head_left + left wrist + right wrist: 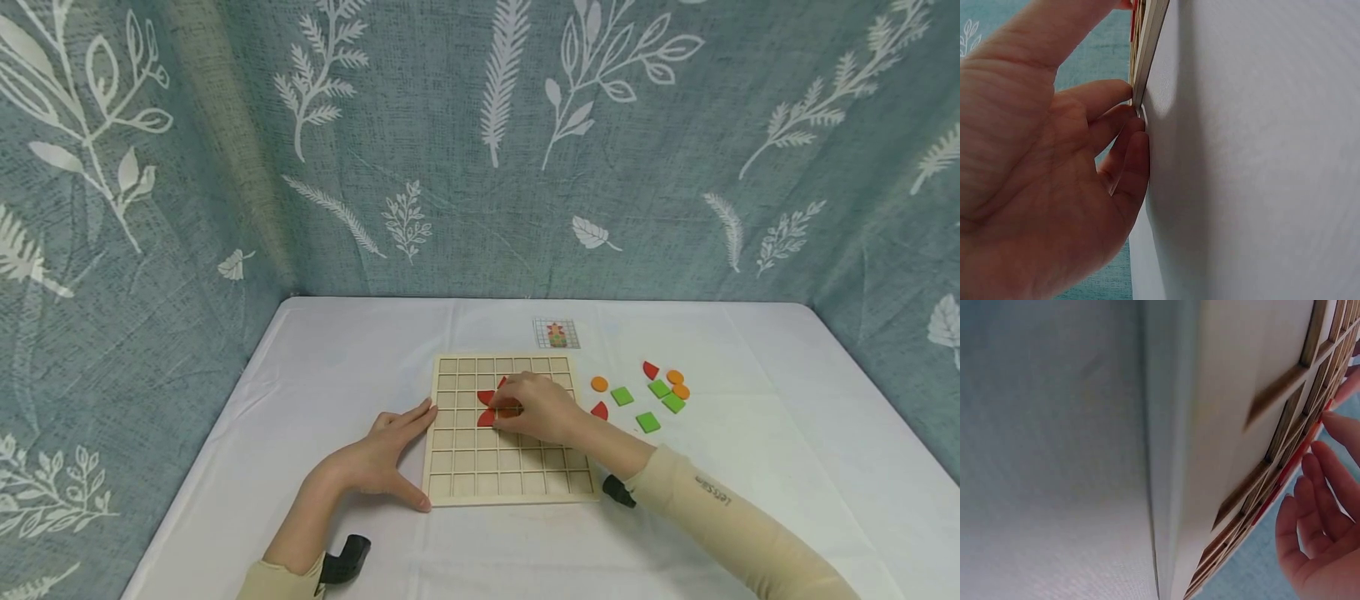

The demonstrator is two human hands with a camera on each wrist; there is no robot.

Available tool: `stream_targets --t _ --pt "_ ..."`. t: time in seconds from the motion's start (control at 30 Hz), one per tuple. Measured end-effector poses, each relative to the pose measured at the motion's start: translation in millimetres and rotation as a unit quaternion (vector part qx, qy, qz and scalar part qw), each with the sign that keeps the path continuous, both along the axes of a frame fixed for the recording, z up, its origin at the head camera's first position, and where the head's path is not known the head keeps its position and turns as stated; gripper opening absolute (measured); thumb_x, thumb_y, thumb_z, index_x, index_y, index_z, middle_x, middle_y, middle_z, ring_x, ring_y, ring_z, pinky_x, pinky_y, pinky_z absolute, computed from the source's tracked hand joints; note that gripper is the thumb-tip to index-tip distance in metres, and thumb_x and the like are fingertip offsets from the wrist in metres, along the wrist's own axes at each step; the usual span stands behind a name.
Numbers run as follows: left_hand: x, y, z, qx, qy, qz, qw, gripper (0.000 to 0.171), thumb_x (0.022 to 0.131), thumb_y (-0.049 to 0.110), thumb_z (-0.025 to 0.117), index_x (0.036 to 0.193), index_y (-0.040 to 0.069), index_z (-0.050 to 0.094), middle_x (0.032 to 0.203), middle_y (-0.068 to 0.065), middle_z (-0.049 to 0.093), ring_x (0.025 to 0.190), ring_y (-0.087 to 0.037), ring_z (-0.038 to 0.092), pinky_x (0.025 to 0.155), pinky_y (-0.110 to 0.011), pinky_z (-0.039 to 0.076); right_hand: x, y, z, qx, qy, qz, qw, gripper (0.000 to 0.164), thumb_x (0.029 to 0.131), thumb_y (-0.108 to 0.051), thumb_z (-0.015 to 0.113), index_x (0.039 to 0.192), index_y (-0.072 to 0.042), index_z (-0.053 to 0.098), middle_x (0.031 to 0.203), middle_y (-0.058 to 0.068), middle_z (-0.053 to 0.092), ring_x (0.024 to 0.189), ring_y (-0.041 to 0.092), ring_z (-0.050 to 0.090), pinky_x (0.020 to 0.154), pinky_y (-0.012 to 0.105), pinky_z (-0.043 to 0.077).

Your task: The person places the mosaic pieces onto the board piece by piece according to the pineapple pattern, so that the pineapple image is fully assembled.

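Observation:
A wooden grid board (457,462) lies on the white table. My left hand (378,458) steadies its left side, thumb at the near corner and fingertips at the edge; the left wrist view shows those fingers (1124,172) against the rim. Over the middle of the board, my right hand (536,408) pinches a red quarter-circle tile (510,411), largely covered by the fingers. Two red quarter tiles sit in cells just left of these fingertips, an upper one (486,397) and a lower one (487,418). Another bit of red shows behind the hand.
Right of the board lie loose tiles: several green squares (622,396), orange discs (599,383) and red quarter-circles (650,369). A small gridded picture card (557,333) lies beyond the board's far edge. Patterned blue-green cloth (465,208) hangs behind and beside the table.

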State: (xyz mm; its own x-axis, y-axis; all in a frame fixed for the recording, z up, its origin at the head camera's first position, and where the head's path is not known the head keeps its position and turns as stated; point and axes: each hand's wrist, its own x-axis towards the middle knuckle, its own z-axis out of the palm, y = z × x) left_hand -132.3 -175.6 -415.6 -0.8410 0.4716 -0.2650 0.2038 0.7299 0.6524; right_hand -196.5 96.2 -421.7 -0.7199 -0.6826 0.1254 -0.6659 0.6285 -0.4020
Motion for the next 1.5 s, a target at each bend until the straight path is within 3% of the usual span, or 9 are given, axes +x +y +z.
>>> stream_targets --t 0.4,0.67,0.97,1.17,1.5 --pt "0.1 1.1 -1.1 0.004 -0.004 0.001 1.0 0.123 0.057 0.039 0.094 0.155 0.008 0.026 0.162 -0.006 0.015 0.131 -0.03 0.025 0.104 -0.058 0.032 2.2 7.7 1.6 -0.033 -0.025 0.004 0.999 0.018 0.087 -0.024 0.074 0.102 -0.013 0.075 0.09 -0.006 0.066 0.081 0.011 0.054 0.072 0.027 0.047" --pt "1.1 -1.4 -0.7 0.001 0.003 -0.002 1.0 0.123 0.057 0.041 0.093 0.154 0.007 0.026 0.162 -0.007 0.015 0.132 -0.031 0.024 0.105 -0.059 0.032 0.1 39.8 10.1 -0.11 -0.048 -0.067 0.991 0.019 0.09 -0.02 0.071 0.105 -0.01 0.074 0.098 -0.001 0.069 0.085 0.016 0.06 0.07 0.029 0.05" --pt "3.1 -3.2 -0.7 -0.008 0.009 0.006 0.9999 0.124 0.056 0.042 0.093 0.154 0.007 0.027 0.162 -0.009 0.017 0.133 -0.032 0.025 0.105 -0.058 0.032 3.0 98.2 7.7 -0.152 -0.059 -0.18 0.97 0.023 0.086 -0.014 0.074 0.106 -0.004 0.072 0.101 0.007 0.07 0.084 0.018 0.062 0.073 0.032 0.054" --pt "3.5 -2.3 -0.6 -0.009 0.016 0.007 0.9998 0.124 0.055 0.042 0.093 0.154 0.007 0.028 0.162 -0.009 0.017 0.132 -0.031 0.026 0.105 -0.056 0.032 7.6 136.0 5.3 -0.141 -0.09 -0.232 0.958 0.026 0.086 -0.017 0.074 0.109 -0.005 0.071 0.102 0.007 0.07 0.087 0.02 0.062 0.071 0.033 0.052" --pt "2.5 7.9 3.4 -0.019 0.011 0.009 0.9997 0.123 0.054 0.042 0.094 0.153 0.007 0.029 0.162 -0.009 0.017 0.13 -0.031 0.026 0.102 -0.058 0.035 17.8 176.8 5.0 -0.092 -0.087 -0.271 0.954 0.03 0.088 -0.021 0.073 0.112 -0.004 0.069 0.106 0.009 0.069 0.089 0.022 0.061 0.071 0.034 0.05"
